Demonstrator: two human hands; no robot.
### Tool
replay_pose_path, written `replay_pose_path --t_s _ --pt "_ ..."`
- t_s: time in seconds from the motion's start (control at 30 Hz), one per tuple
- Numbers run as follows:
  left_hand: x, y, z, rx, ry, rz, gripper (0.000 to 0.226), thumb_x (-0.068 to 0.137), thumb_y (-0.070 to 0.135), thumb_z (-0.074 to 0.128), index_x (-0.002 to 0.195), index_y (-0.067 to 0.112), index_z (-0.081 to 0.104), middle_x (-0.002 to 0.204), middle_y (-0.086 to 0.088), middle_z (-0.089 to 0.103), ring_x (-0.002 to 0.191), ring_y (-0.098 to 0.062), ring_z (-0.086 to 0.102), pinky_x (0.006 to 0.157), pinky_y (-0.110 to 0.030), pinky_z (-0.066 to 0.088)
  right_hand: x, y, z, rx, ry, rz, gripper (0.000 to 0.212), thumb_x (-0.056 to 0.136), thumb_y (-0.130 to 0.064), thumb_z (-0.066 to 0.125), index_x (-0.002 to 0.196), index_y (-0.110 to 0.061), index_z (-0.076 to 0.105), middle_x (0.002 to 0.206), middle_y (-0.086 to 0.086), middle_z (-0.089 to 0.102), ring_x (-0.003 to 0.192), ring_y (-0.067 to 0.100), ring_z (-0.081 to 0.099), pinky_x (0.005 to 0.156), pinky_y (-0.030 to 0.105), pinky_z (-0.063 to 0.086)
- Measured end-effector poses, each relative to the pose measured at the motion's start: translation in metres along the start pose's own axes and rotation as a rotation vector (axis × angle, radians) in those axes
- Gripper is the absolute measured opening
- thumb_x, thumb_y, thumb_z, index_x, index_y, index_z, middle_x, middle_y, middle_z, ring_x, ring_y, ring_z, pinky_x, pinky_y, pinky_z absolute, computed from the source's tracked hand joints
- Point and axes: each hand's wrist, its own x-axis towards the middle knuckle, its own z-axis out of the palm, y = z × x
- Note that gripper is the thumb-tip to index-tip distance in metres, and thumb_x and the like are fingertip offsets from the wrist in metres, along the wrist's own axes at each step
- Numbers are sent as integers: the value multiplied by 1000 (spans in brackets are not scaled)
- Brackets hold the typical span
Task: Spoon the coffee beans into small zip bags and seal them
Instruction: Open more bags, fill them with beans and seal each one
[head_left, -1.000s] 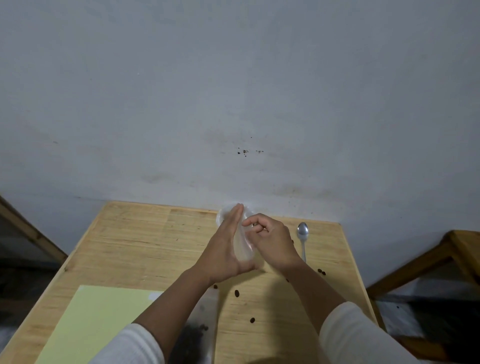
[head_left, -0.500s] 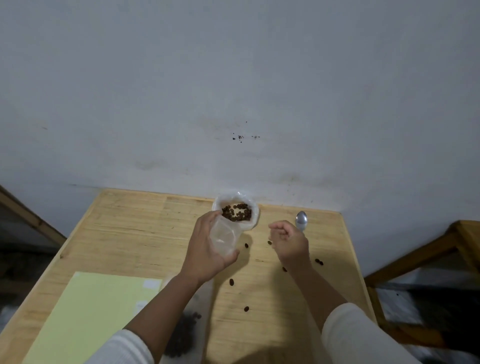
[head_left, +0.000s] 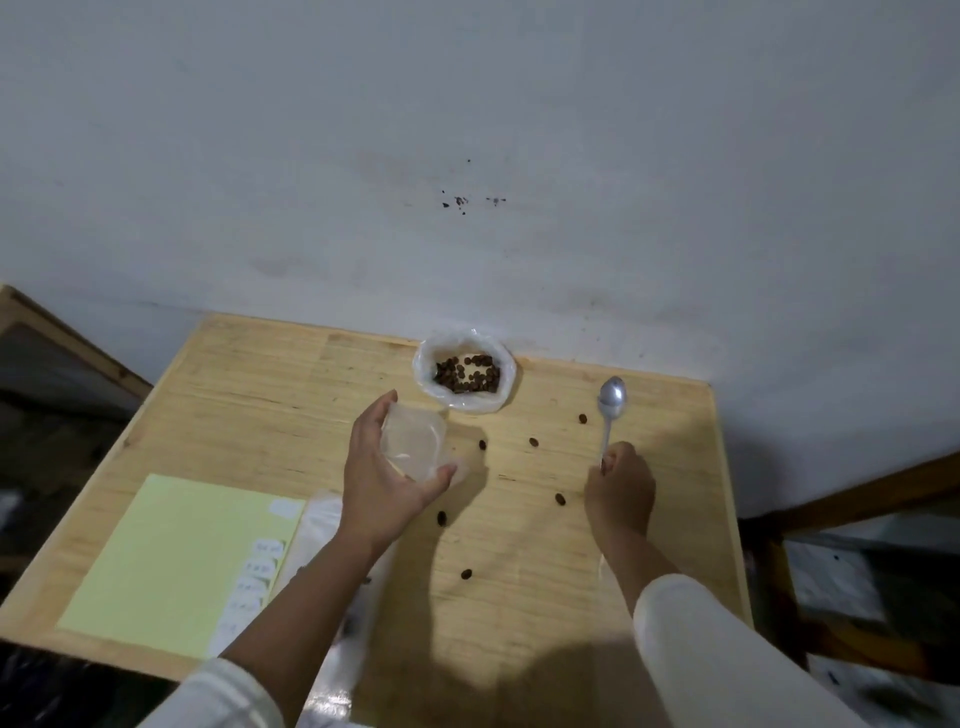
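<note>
My left hand (head_left: 382, 480) holds a small clear zip bag (head_left: 415, 441) with its mouth spread, just above the wooden table (head_left: 249, 395). Behind it, near the wall, stands an open plastic bag of coffee beans (head_left: 466, 374). A metal spoon (head_left: 609, 410) lies at the right with its bowl towards the wall. My right hand (head_left: 621, 486) grips the end of the spoon's handle. Several loose beans (head_left: 560, 499) lie scattered on the wood between my hands.
A pale green sheet (head_left: 171, 556) with small white labels along its right edge covers the table's left front. Clear plastic bags (head_left: 322, 525) lie under my left forearm. Wooden furniture (head_left: 852, 499) stands at the right, and the wall runs along the table's far edge.
My hands have parted: the left drew the small bag down and away from the bean bag, and the right moved right and took hold of the spoon's handle.
</note>
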Motion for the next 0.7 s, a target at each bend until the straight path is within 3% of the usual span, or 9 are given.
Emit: replay_pose_path --t_s 0.1,0.27,0.47,0.57,0.7 --pt "-3 -1 1 13 24 -13 96 59 27 88 138 20 33 135 12 36 124 -2 35 106 -26 33 4 -9 1 66 -16 213 28 84 3 54 113 2 55 109 21 63 103 35 59 79 35 48" --pt "0 -3 -2 3 28 -36 96 59 26 87 138 20 34 135 13 35 124 -3 35 106 -26 33 6 -18 2 111 -18 280 20 89 -3 49 104 4 60 104 22 64 98 35 60 70 27 38" --pt "16 -9 -11 -57 -14 -51 96 59 24 87 139 18 34 139 10 37 123 1 34 105 -22 31 -10 -57 -1 360 208 85 12 89 -5 46 98 -2 53 84 15 64 78 30 61 67 32 47" --pt "29 -13 -18 -70 -43 -49 97 60 26 87 140 19 33 140 8 37 122 3 32 102 -19 29 -18 -87 0 432 167 -48 17 88 -10 46 104 -11 52 74 11 66 67 27 62 62 34 52" --pt "45 -20 -23 -59 -92 -43 99 59 27 87 141 16 32 141 3 37 124 -4 34 104 -22 31 -31 -117 4 461 92 -131 15 76 -20 51 79 -14 64 68 8 67 65 20 61 62 26 49"
